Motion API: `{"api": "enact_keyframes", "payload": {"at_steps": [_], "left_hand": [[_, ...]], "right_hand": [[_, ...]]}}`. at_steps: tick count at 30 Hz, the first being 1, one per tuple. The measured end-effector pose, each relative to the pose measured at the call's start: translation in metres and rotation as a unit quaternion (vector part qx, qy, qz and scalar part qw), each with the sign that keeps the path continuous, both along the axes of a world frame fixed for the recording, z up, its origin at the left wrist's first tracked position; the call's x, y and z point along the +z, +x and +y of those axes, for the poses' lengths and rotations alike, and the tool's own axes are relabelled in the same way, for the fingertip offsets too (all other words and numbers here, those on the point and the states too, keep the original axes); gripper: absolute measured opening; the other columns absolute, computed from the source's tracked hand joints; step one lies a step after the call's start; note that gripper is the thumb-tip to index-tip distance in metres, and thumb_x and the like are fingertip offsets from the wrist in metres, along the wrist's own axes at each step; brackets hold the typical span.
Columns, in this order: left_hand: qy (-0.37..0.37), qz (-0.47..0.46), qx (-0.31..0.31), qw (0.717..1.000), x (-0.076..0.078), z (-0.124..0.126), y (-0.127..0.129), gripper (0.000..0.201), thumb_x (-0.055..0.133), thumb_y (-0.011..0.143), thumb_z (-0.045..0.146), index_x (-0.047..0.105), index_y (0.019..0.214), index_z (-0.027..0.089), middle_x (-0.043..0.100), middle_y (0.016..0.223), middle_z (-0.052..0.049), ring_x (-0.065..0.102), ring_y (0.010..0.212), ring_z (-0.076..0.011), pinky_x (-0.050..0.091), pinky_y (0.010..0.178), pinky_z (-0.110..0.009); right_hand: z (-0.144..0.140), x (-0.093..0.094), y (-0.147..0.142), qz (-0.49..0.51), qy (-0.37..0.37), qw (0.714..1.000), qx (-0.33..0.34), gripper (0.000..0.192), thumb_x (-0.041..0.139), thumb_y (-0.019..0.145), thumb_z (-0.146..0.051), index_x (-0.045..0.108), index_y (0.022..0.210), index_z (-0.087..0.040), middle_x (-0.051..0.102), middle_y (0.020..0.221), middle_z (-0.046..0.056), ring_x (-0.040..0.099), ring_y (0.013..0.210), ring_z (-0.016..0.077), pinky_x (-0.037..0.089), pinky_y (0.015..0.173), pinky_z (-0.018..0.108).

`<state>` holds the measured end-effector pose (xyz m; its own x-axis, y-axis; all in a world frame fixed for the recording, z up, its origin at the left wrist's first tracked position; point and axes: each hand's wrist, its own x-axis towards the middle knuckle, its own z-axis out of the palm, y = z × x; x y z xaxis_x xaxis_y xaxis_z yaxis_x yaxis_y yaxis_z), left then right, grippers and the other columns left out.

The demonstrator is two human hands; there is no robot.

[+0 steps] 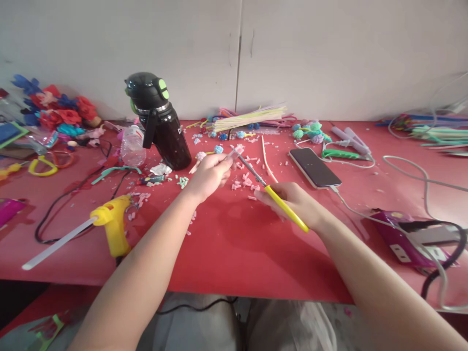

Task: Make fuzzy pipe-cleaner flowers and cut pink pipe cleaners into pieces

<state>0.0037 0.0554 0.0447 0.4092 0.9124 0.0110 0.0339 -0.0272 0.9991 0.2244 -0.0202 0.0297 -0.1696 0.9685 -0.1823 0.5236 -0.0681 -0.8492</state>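
Note:
My left hand (212,175) is closed, pinching short pink pipe cleaners (239,148) at its fingertips. My right hand (292,197) grips a pair of scissors (287,207) with yellow handles. The metal blades point up and left, and their tips reach the pink pieces at my left fingers; whether they touch is too small to tell. Below the blades, cut pink bits (243,183) lie scattered on the red table (234,248). A pale, uncut pipe cleaner (266,158) lies just beyond the scissors.
A black bottle (164,131) and a yellow glue gun (115,224) stand left of my hands. Pipe cleaner bundles (252,119) lie along the wall. On the right are a phone (315,168) with its cable and a purple power strip (398,243). Flowers (66,112) are piled far left.

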Motion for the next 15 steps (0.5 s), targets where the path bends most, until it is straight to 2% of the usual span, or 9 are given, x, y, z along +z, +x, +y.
{"api": "enact_keyframes", "payload": {"at_steps": [5,10,15], "left_hand": [[0.000,0.019,-0.029,0.999,-0.002,0.000,-0.002,0.027,0.054,0.100,0.028,0.051,0.076,0.018,0.027,0.059,0.008,0.024,0.046,-0.0053,0.019,0.046,-0.020],[0.000,0.033,-0.025,0.999,0.002,-0.003,-0.002,0.035,0.060,0.098,0.035,0.047,0.070,0.018,0.028,0.057,0.008,0.024,0.046,-0.0043,0.019,0.045,-0.018],[-0.056,0.043,-0.052,0.996,-0.002,0.001,0.001,0.035,0.060,0.096,0.029,0.047,0.066,0.016,0.029,0.055,0.007,0.024,0.044,-0.0034,0.020,0.044,-0.017]], "right_hand": [[0.000,0.002,0.001,-0.025,0.005,1.000,0.002,0.064,0.069,0.078,-0.078,0.041,0.065,-0.023,0.038,0.057,-0.005,0.036,0.054,0.0111,0.023,0.052,0.029],[-0.005,0.010,0.004,-0.124,0.041,0.991,0.021,0.060,0.062,0.084,-0.076,0.044,0.064,-0.022,0.039,0.061,-0.003,0.035,0.057,0.0117,0.026,0.053,0.029],[-0.010,0.016,0.001,-0.217,0.001,0.976,-0.016,0.056,0.059,0.090,-0.064,0.036,0.058,-0.023,0.035,0.055,-0.003,0.031,0.050,0.0110,0.024,0.048,0.030]]}}
